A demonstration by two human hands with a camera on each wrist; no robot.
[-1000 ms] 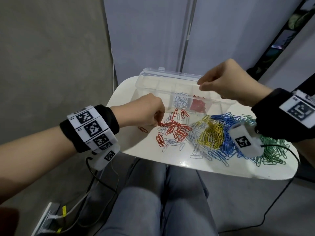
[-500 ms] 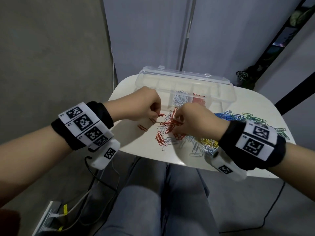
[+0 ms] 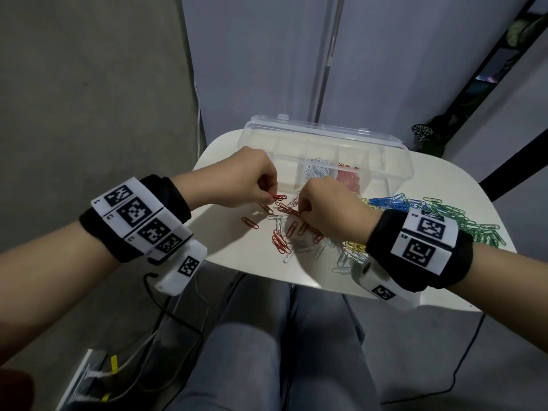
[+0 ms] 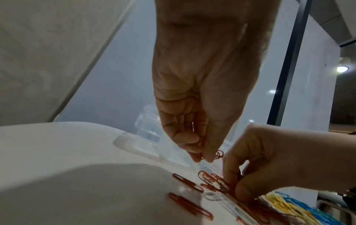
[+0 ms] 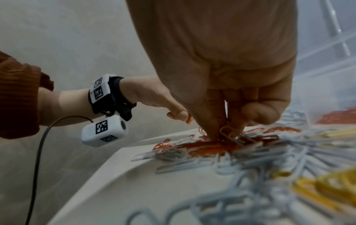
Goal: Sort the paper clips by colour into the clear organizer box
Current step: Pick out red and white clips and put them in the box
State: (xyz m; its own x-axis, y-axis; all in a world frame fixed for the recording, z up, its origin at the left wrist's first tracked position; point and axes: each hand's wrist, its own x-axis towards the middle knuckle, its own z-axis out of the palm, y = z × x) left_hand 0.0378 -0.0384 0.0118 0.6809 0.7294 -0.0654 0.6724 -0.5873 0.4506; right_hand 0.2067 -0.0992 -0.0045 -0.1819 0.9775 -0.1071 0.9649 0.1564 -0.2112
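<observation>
A small white table [image 3: 225, 256] stands against a grey wall, strewn with clips. Nearest its front edge lie silver and yellow ones; further in, the right hand [image 3: 329, 209] pinches into the red paper clips [image 3: 280, 243], fingertips closed on a few. Beside it the left hand [image 3: 246, 179] holds a small bunch of red clips pinched between thumb and fingers. Beyond both sits the clear organizer box [image 3: 397, 161], lid open, silver and red already in two compartments. These clips look light, stiff, slippery and prone to tangle; best pinched across the loops.
</observation>
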